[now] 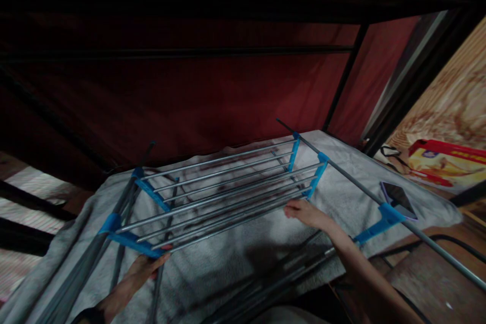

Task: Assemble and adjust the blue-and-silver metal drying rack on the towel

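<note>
Though it looks light and stiff, the grey-rodded drying rack with blue plastic brackets (224, 187) twists; my left hand (142, 268) pinches its near bracket, my right hand (306, 212) rests spread on its rods.

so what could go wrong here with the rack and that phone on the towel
1. The left hand and right hand both sit at the blue plastic joints of the grey metal-rod drying rack; fingers could get pinched if a section folds.
2. The long grey side rod passes right beside the dark phone lying on the grey towel; shifting the rack might knock or scratch it.
3. The rack rests on soft towel, so it may wobble.
</note>
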The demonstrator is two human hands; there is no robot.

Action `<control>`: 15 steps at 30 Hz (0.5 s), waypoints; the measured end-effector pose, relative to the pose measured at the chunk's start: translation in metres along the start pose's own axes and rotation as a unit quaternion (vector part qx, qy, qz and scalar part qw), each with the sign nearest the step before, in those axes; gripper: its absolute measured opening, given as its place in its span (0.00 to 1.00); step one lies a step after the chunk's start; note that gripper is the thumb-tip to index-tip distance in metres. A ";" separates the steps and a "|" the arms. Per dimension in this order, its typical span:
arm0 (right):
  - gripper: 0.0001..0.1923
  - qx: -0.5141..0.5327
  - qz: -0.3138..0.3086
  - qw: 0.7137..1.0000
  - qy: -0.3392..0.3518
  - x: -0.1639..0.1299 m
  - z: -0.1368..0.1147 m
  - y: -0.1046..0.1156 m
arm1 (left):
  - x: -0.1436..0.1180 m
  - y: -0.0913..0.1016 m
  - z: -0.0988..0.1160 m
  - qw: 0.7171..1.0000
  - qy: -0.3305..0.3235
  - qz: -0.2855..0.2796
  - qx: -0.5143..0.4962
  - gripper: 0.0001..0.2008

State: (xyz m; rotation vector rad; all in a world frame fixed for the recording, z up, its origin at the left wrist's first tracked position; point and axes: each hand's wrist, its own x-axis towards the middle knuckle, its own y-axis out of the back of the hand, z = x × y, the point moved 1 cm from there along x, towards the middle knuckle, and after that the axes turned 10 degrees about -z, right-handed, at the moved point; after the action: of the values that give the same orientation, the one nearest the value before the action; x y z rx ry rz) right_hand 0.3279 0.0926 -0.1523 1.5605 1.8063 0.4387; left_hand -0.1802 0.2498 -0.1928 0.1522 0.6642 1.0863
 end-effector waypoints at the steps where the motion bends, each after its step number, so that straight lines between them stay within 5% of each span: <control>1: 0.17 0.004 0.042 0.997 -0.060 -0.008 0.019 0.013 | -0.001 0.001 0.003 1.000 0.008 -0.004 0.000 0.34; 4: 0.13 -0.007 0.214 0.949 -0.232 -0.023 0.066 0.050 | -0.005 0.003 0.008 1.000 0.028 -0.002 -0.002 0.37; 7: 0.21 0.087 0.331 0.910 -0.233 -0.018 0.085 0.072 | -0.010 0.002 0.011 1.000 0.016 0.008 -0.020 0.40; 11: 0.22 0.234 0.313 0.912 -0.121 0.007 0.078 0.077 | -0.013 0.002 0.010 0.999 0.008 0.017 -0.041 0.40; 15: 0.16 0.135 0.333 0.921 -0.153 0.021 0.070 0.080 | -0.009 0.007 0.015 0.999 -0.002 0.020 -0.038 0.39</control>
State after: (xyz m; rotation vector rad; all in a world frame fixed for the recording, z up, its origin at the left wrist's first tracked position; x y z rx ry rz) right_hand 0.4339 0.1172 -0.1544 2.2926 1.0955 0.2296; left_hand -0.1798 0.2486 -0.1739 0.1029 0.6176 1.1475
